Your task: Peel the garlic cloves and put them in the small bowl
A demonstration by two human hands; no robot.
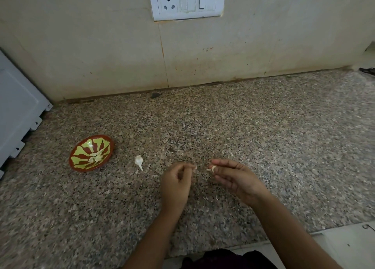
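Head view: a speckled granite counter [263, 137] runs left to right, with a pale tiled wall [101, 45] behind it.
Small bowl [82, 150]: red-brown with a yellow-green pattern, on the counter at the left, tilted so that its inside faces the camera.
Peeled cloves [97, 158]: a few pale pieces lie together in the low part of the bowl.
Unpeeled clove [138, 161]: white and still in its skin, it lies on the counter just right of the bowl, between the bowl and the hands, touching neither.
Right hand [236, 178]: palm turned up and to the left, it pinches a small pale garlic clove [213, 169] between thumb and fingertips, above the near middle of the counter.
Left hand [176, 185]: fingers curled in, with thumb and forefinger tips close together near the right hand but apart from it. Something pale shows at the fingertips, and whether it is a scrap of skin or a nail cannot be told.
Switch plate [186, 2]: white, high on the wall, with a socket and two switches.
White appliance [18, 110]: a flat panel at the far left edge, resting on the counter.
Dark cloth [229, 258]: at the near edge, below the forearms.
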